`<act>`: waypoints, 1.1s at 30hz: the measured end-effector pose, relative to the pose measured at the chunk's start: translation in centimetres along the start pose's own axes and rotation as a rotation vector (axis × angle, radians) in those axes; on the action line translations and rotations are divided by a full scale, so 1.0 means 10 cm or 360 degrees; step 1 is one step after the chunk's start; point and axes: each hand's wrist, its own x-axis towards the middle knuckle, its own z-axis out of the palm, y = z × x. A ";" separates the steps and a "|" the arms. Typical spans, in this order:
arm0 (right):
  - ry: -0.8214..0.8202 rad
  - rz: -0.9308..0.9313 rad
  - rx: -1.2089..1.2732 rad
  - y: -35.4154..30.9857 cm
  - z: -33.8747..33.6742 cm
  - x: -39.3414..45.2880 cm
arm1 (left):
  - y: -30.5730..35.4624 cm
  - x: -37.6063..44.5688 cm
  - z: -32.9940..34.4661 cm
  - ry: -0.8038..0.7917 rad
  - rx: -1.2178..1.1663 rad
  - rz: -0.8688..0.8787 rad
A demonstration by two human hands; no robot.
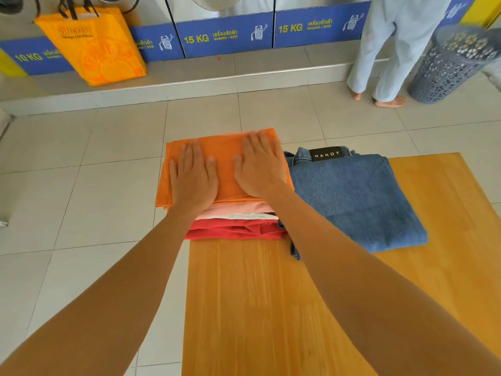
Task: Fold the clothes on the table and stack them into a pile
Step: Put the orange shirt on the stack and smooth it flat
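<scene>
A folded orange cloth (225, 150) tops a pile at the far left corner of the wooden table (271, 294). Under it lie a pink layer (238, 210), a thin white layer (244, 217) and a red garment (233, 230). My left hand (193, 173) and my right hand (259, 165) rest flat on the orange cloth, palms down, fingers spread, holding nothing. Right of the pile lies a folded blue towel (352, 199), and folded jeans (322, 154) with a black label peek out behind it.
Washing machines with blue panels line the far wall. An orange bag (95, 47) stands on the raised ledge at left. A person in light trousers (385, 50) stands barefoot at the back right beside a grey perforated laundry basket (450, 66). Tiled floor surrounds the table.
</scene>
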 end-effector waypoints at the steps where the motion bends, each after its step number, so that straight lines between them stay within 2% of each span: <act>1: 0.0007 0.0060 0.0032 0.07 -0.02 0.02 | -0.07 0.01 -0.01 0.0007 -0.0016 -0.0062; 5: -0.0033 0.0282 0.0401 0.32 -0.03 0.02 | -0.37 0.10 -0.08 -0.0195 -0.0198 -0.0472; 7: -0.0089 0.0376 0.0482 0.35 -0.06 0.04 | -0.45 0.12 -0.17 -0.0273 -0.0032 -0.0632; 8: -0.0115 0.0410 0.0400 0.33 -0.09 0.07 | -0.45 0.15 -0.23 -0.0248 0.0080 -0.0633; 10: -0.0039 0.0393 0.0134 0.22 -0.17 0.12 | -0.37 0.18 -0.35 -0.0046 0.0213 -0.0466; 12: 0.0166 0.0106 -0.0041 0.05 -0.20 0.14 | -0.13 0.22 -0.42 0.0142 0.0163 -0.0116; 14: 0.0173 -0.0276 -0.0104 -0.10 -0.13 0.16 | 0.12 0.22 -0.34 0.0062 0.0123 0.0296; 16: 0.0076 -0.0374 -0.0173 -0.10 -0.04 0.20 | 0.22 0.20 -0.19 -0.0118 0.0120 0.0425; 19: 0.0044 -0.0128 -0.0133 0.08 0.00 0.25 | 0.11 0.22 -0.06 -0.0078 0.0071 0.0235; 23: -0.0062 0.0154 0.0270 0.33 -0.05 0.21 | 0.01 0.23 -0.06 -0.0033 -0.0009 0.0070; 26: -0.0095 0.0372 0.0627 0.43 -0.06 0.14 | -0.07 0.24 -0.06 -0.0064 -0.0156 -0.0169; 33: -0.0032 0.0448 0.0745 0.41 -0.03 0.11 | -0.20 0.16 -0.07 -0.0119 -0.0520 -0.0494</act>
